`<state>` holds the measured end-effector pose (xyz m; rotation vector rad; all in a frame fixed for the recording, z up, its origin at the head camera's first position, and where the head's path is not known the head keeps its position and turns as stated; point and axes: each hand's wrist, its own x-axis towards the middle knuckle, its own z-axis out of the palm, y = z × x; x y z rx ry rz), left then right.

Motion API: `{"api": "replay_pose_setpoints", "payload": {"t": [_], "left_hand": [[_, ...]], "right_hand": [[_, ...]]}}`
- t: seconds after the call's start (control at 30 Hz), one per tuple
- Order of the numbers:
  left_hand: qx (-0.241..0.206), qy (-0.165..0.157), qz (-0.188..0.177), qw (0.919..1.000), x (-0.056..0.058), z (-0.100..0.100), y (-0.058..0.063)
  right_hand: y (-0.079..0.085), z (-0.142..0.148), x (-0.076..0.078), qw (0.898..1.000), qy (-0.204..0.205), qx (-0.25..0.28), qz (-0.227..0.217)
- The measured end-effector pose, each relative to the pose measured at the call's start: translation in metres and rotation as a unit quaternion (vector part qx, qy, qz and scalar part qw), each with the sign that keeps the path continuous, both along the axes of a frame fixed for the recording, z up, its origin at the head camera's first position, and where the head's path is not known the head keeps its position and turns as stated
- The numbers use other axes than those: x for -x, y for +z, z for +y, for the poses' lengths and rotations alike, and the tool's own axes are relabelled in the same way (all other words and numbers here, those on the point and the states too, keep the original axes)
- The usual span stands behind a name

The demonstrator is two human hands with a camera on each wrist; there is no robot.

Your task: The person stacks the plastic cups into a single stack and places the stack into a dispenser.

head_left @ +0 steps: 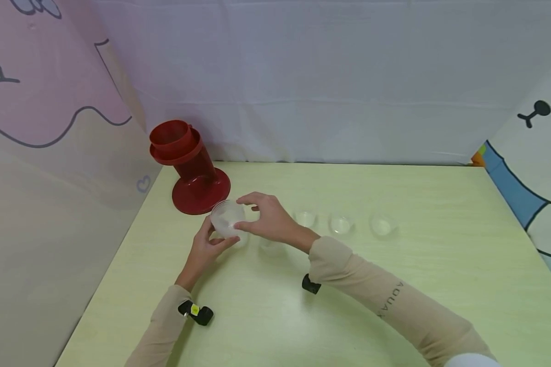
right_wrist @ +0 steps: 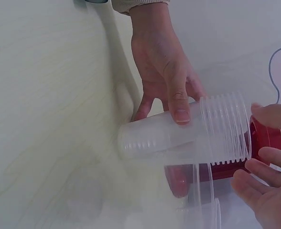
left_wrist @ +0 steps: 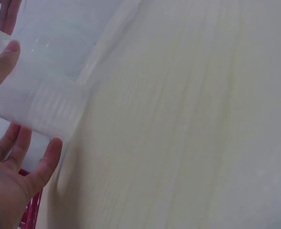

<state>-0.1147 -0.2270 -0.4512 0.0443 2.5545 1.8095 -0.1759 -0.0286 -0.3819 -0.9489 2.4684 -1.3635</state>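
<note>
My left hand [head_left: 206, 250] grips a nested stack of clear plastic cups [head_left: 227, 218], tilted so the open rims face up towards the head camera. From the other side my right hand [head_left: 273, 219] holds the rim end, thumb and forefinger spread across the mouth. The right wrist view shows the many ridged rims [right_wrist: 224, 129] close together and the left thumb lying along the cup walls. Several single clear cups, such as one [head_left: 341, 223] right of the hands, stand in a row on the table; the right arm covers part of that row.
A red plastic stand [head_left: 201, 191] with a round base and a wide double-rimmed tube is just behind the left hand, at the table's back left. The pale wooden table [head_left: 418, 285] ends at a white cloth backdrop [head_left: 326, 76]. Printed cloth walls hang at both sides.
</note>
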Motion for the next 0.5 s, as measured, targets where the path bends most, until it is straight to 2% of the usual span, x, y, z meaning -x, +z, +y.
{"api": "replay_pose_setpoints", "payload": {"t": [0.33, 0.5], "left_hand": [[0.005, 0.003, 0.002, 1.0000, 0.000, 0.000, -0.001], [0.009, 0.005, 0.004, 0.9999, -0.001, 0.001, -0.001]], "right_hand": [[0.002, 0.014, -0.004, 0.999, 0.021, 0.038, 0.000], [0.001, 0.020, -0.006, 0.999, 0.017, 0.030, 0.016]]}}
